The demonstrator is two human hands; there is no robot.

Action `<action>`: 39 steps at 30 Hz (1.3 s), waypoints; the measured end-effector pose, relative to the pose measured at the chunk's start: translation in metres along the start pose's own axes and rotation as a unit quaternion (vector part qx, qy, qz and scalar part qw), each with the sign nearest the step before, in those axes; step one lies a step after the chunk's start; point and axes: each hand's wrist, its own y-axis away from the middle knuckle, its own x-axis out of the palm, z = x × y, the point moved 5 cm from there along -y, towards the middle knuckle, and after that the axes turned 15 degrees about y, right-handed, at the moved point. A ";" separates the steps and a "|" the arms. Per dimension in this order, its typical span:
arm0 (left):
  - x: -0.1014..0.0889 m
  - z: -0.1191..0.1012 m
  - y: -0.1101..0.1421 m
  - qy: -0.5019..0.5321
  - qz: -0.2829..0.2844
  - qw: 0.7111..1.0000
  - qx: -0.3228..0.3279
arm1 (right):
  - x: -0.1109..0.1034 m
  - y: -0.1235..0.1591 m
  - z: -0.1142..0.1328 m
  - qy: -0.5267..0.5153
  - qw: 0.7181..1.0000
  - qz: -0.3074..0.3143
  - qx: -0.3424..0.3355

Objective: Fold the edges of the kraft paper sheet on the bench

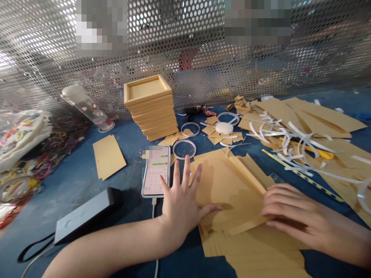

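Note:
My left hand lies flat with fingers spread on the left edge of a tan paper sheet, right beside a smartphone with a lit screen. My right hand rests on the sheet's right side, its fingers together and curled over the folded edge of the paper. More tan sheets are stacked under and in front of both hands on the blue table.
A stack of tan box trays stands at the back centre. Clear tape rings, white paper strips, a yellow ruler, a power bank, a lying bottle and rubber bands surround the hands. Perforated metal screen behind.

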 end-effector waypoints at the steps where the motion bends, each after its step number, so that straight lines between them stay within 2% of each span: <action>1: 0.001 0.000 0.001 0.001 -0.002 1.000 0.000 | 0.000 0.000 0.000 0.001 1.000 -0.003 0.002; 9: 0.001 -0.001 0.002 0.001 0.001 1.000 -0.010 | 0.001 0.000 -0.001 -0.004 1.000 0.012 -0.002; 15: -0.007 0.018 -0.012 -0.059 -0.014 0.996 -0.062 | 0.003 0.002 -0.003 -0.013 1.000 0.004 0.005; 19: -0.005 0.032 -0.020 -0.066 -0.003 0.993 -0.098 | 0.002 0.002 -0.004 -0.024 1.000 -0.006 0.008; 27: -0.001 0.036 -0.023 -0.042 0.007 0.993 -0.108 | 0.000 0.001 -0.003 -0.016 1.000 -0.024 0.004; 30: -0.004 0.031 -0.022 -0.035 -0.010 0.996 -0.084 | 0.000 0.001 -0.003 -0.013 1.000 -0.025 -0.007; 35: -0.005 0.011 -0.017 0.029 -0.019 0.999 0.037 | 0.001 0.002 -0.004 -0.007 1.000 -0.007 0.002; 39: -0.001 0.005 -0.013 0.052 -0.025 0.995 0.084 | 0.002 0.002 -0.004 -0.017 1.000 0.004 0.015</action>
